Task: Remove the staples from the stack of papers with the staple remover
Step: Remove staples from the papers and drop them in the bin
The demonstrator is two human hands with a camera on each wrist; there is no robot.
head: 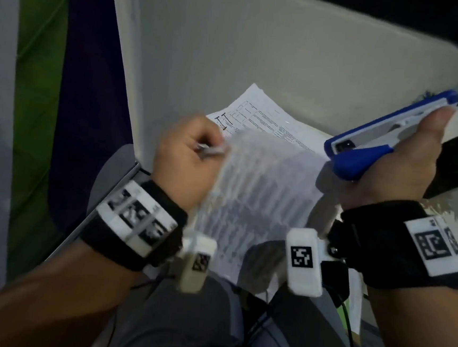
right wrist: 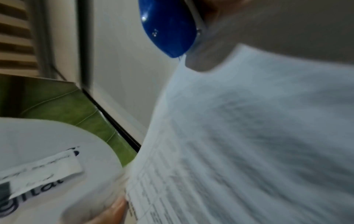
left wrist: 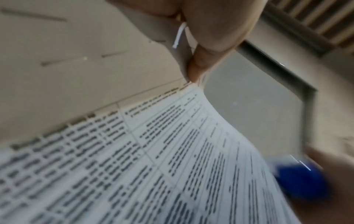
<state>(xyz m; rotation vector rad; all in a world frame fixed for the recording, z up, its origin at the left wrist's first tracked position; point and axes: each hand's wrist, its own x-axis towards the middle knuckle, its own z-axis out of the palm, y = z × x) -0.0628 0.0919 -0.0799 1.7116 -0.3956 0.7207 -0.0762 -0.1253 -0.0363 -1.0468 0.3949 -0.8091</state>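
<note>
papers (head: 261, 176) corner pinched by l hand (head: 188, 153); r hand (head: 405, 166) holds staple remover (head: 386, 131).

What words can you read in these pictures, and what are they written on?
"gital": partial dark letters on a white curved object, lower left of the right wrist view.
Printed tables on the papers: too blurred to read.
Square black-and-white code markers on the wristbands: patterns, not words.
Staple remover: no readable label.
</note>
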